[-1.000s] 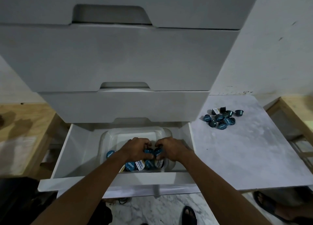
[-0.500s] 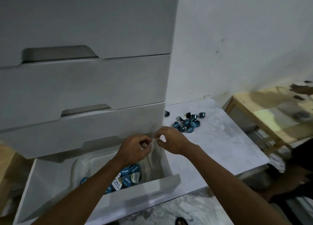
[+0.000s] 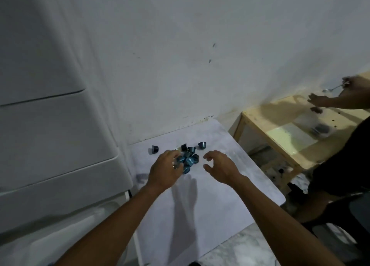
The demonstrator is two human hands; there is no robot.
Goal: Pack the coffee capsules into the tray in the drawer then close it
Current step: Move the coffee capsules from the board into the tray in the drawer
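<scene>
A small heap of dark blue coffee capsules (image 3: 189, 159) lies on the white tabletop (image 3: 200, 205) near the wall. One capsule (image 3: 154, 149) sits apart to the left, another (image 3: 202, 145) at the right of the heap. My left hand (image 3: 166, 170) reaches onto the heap's left side, fingers curled over the capsules. My right hand (image 3: 219, 166) hovers just right of the heap with fingers spread and nothing in it. The open drawer (image 3: 66, 235) shows only as a blurred white edge at the lower left; its tray is out of view.
The white chest of drawers (image 3: 50, 125) fills the left side. A wooden table (image 3: 296, 133) stands at the right, where another person's hands (image 3: 344, 97) hold a spoon. That person's dark clothing reaches the right edge.
The view swung right, from the drawer to the tabletop. Both hands left the drawer and moved over to the loose capsule heap.
</scene>
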